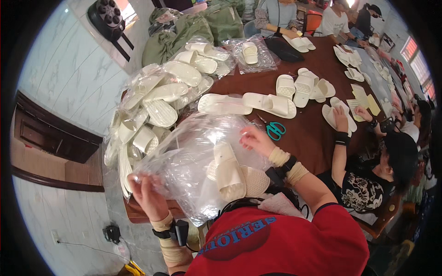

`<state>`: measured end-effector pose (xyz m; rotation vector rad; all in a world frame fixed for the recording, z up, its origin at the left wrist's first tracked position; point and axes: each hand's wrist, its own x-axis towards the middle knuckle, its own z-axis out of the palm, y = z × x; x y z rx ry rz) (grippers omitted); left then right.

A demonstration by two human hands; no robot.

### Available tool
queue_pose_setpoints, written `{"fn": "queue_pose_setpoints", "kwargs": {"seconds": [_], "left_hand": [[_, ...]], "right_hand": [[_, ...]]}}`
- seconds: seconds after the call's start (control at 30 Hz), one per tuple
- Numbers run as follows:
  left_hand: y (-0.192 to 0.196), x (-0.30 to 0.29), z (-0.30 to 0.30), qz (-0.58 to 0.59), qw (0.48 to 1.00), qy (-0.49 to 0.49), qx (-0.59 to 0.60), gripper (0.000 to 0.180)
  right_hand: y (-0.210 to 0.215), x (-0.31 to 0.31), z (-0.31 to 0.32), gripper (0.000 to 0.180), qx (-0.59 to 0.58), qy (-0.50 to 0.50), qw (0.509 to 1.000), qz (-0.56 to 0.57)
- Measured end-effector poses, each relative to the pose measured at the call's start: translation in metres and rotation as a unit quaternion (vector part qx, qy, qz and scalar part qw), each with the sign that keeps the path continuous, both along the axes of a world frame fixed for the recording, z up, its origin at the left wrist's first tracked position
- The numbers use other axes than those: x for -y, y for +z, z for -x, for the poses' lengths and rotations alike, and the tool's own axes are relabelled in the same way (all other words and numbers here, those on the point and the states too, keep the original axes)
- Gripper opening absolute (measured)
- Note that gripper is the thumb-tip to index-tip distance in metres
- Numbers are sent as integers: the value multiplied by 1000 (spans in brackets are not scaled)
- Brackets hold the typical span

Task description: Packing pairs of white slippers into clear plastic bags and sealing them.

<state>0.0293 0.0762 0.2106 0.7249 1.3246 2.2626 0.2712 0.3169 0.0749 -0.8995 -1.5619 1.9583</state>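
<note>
A large clear plastic bag is spread in front of me between my hands. My left hand pinches its left edge, close to the table's left corner. On the far right side of the bag, my right hand has its fingers curled together at the plastic. Between my arms lies a pair of cream slippers, one crossed over the other, at the bag's near part. Whether they are inside the bag or on top of it, I cannot tell. Teal-handled scissors lie just beyond my right hand.
A heap of bagged slippers covers the table's left side. Loose slippers lie across the brown tabletop. One bagged slipper is at the far edge. A co-worker sits at my right, hand on slippers; other people work farther along.
</note>
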Motion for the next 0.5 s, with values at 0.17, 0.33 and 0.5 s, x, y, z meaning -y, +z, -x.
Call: {"fn": "queue_pose_setpoints", "kwargs": {"seconds": [0.17,0.33,0.5], "left_hand": [[-64,48,25,75,990,115,9,13],[-208,75,23,207,976,40,54,7],[-295,88,6,337,938,77,31,11]], "right_hand": [[-15,36,28,42,124,283,862,-401],[-52,39,33,52,166,194,911,-325],[-54,42,14,59,186,190,942,-205]]}}
